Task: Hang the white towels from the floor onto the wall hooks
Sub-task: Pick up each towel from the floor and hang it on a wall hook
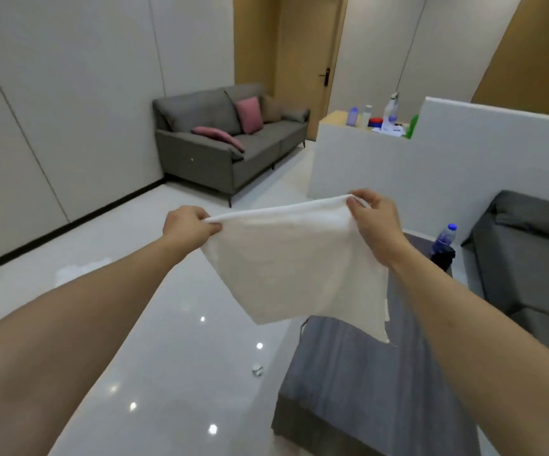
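The towel point(296, 258) is a white, soft, nubby terry cloth held up in mid-air at frame centre, clear of the floor point(154, 340). Its top hem is stretched taut into a thin rolled edge; the body hangs below as a loose, roughly square sheet with a ragged lower corner toward 5 o'clock. The left hand point(189, 227) pinches the top-left corner at 9 o'clock of the towel, fingers curled tight over the hem. The right hand point(373, 222) grips the top-right corner at 2 o'clock, thumb pressed on the near face and fingers wrapped behind. Both bare forearms extend forward from the lower frame corners. The floor is glossy white tile showing small round light reflections. Below the towel, at 6 o'clock, lies a grey ribbed fabric surface point(365, 390). A grey upholstered sofa point(227, 149) with pink cushions point(249, 115) stands at 12 o'clock against flat pale wall panels. At 1 o'clock, a white partition point(398, 172) is topped by plastic bottles point(391, 110). A clear bottle point(444, 240) with a blue cap stands at 3 o'clock.
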